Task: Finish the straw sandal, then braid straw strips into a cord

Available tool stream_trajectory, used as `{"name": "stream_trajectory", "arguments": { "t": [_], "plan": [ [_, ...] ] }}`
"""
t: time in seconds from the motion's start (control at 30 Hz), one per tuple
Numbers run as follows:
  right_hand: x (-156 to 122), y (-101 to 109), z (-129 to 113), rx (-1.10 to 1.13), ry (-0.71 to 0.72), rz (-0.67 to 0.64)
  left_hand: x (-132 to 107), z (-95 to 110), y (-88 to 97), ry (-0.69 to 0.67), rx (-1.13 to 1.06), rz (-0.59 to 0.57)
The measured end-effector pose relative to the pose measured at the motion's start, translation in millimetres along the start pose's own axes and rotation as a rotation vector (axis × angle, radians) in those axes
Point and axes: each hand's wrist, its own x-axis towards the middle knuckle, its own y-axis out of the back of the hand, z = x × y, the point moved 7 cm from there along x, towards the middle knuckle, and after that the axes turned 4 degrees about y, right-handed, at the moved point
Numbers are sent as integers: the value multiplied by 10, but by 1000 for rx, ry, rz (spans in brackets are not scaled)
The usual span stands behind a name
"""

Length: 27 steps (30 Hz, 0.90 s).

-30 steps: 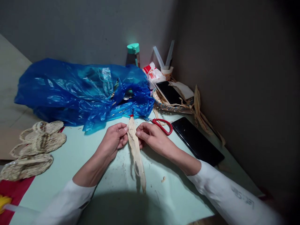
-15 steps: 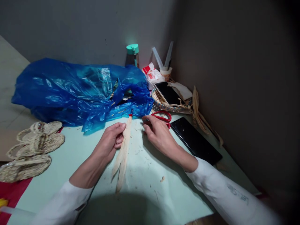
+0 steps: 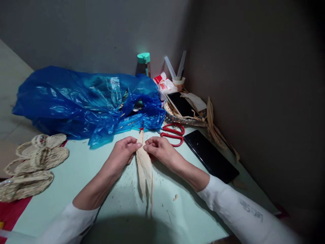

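From my remote seat I see both hands meeting at the middle of the pale green tabletop point(image 3: 76, 169). The left hand point(image 3: 123, 154) has its grip closed, thumb and fingertips pinched on the upper part of a bundle of pale dried husk strips point(image 3: 144, 166). The right hand point(image 3: 158, 150) pinches the same bundle from the other side, its fingertips almost touching those of the left.

The bundle lies flat on the tabletop, running lengthwise toward me. Its narrow top end, marked with a bit of red, points at the crumpled blue plastic bag point(image 3: 83, 101), and its loose ends fan out near the shadow at the bottom of the view.

Just beyond the right hand lie red-handled scissors point(image 3: 174, 134), untouched. Beside them a flat black phone point(image 3: 210, 156) lies at a slant. Further back, in the corner, a shallow woven basket tray point(image 3: 172, 117) holds a second dark phone point(image 3: 181, 103), and dried husk leaves point(image 3: 213, 122) trail from it along the wall.

Behind the tray stand a dark bottle with a teal cap point(image 3: 143, 62), a red-and-white packet point(image 3: 164, 83) and a small cup holding white sticks point(image 3: 179, 81). At the far left lie several oval woven straw pieces point(image 3: 33, 162), well apart from the hands. Small crumbs of husk are scattered over the tabletop around the bundle.
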Motion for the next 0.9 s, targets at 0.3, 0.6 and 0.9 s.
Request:
{"name": "stream_trajectory", "arguments": {
  "t": [0.3, 0.6, 0.9],
  "plan": [
    [-58, 56, -50, -100, 9, 48, 14, -52, -54, 83, -278, -93],
    [-18, 17, -94, -219, 77, 50, -11, -32, -83, 82, -208, -101],
    [-22, -7, -113, -254, 80, 19, -25, -23, -90, 58, -171, -115]
  ]
}}
